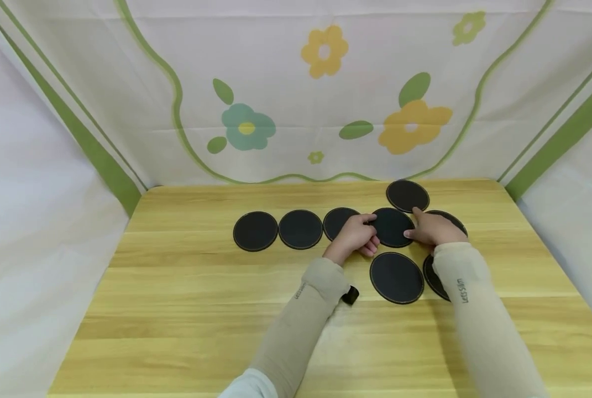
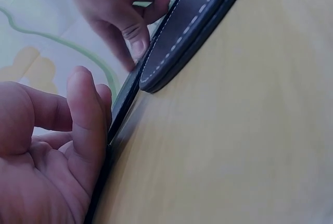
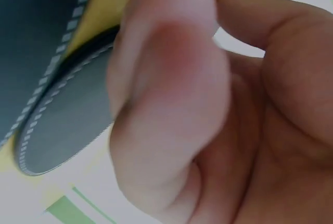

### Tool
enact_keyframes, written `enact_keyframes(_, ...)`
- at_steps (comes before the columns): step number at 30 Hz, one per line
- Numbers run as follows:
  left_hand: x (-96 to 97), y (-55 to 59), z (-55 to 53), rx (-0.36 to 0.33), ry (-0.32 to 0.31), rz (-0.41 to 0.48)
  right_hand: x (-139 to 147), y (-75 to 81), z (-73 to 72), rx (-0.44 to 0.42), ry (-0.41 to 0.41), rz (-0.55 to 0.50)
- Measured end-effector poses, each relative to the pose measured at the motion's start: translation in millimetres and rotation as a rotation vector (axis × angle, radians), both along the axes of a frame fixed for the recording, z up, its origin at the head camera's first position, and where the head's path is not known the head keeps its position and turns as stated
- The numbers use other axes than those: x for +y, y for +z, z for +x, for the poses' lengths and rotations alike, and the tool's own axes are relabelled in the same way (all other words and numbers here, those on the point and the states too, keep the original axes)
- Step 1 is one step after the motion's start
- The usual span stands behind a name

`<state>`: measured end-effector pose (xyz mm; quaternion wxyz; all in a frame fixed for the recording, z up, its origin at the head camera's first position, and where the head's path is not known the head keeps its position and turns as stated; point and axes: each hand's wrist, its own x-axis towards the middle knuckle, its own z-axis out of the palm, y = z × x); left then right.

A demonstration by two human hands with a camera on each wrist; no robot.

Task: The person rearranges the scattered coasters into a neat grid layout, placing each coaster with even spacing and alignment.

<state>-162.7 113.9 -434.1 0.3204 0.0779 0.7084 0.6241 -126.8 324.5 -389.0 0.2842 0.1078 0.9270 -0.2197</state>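
Observation:
Several round black coasters with stitched rims lie on the wooden table. My left hand (image 1: 355, 235) touches the left edge of one coaster (image 1: 393, 228), its wrist partly over the coaster beside it (image 1: 339, 218). On the opposite edge of that same coaster, my right hand (image 1: 432, 228) rests its thumb, with the index finger reaching toward the back coaster (image 1: 407, 195). The right hand partly covers another coaster (image 1: 450, 217). In the left wrist view, the fingers of the left hand (image 2: 47, 151) bend loosely at a dark rim, and the right thumb (image 2: 136, 39) points down at it.
Two more coasters (image 1: 255, 231) (image 1: 300, 229) continue the row leftward. Nearer me lie a coaster (image 1: 397, 277) and one partly under the right sleeve (image 1: 435, 279). A flowered cloth (image 1: 286, 83) hangs behind the table (image 1: 176, 309). A small black object (image 1: 350, 295) shows at the left cuff.

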Motion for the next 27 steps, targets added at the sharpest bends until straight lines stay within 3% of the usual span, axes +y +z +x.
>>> enact_keyframes(5, 0.9, 5.3, 0.5, 0.010, 0.009, 0.009, 7.1, 1.2, 7.6, 0.028, -0.041, -0.005)
enact_keyframes(9, 0.3, 6.7, 3.3, -0.004, 0.006, 0.011, 8.4, -1.9, 16.8, 0.098, -0.034, -0.053)
enact_keyframes(12, -0.8, 10.4, 8.0, 0.013, -0.011, 0.030, 7.2, 1.5, 27.8, 0.166, 0.002, -0.077)
enact_keyframes(16, -8.5, 22.9, 22.6, 0.086, -0.064, 0.034, -2.5, 14.5, 54.0, 0.246, 0.046, -0.107)
enact_keyframes(19, -18.0, 33.8, 37.2, 0.214, -0.157, -0.122, -15.7, 24.5, 81.1, 0.260, 0.061, -0.161)
enact_keyframes(24, -28.8, 39.4, 62.4, 0.523, -0.326, -0.583, -32.5, 21.3, 124.0, 0.205, 0.059, -0.234)
enact_keyframes(27, -30.1, 37.8, 74.5, 0.636, -0.357, -0.691, -39.1, 11.5, 138.1, 0.160, 0.026, -0.264)
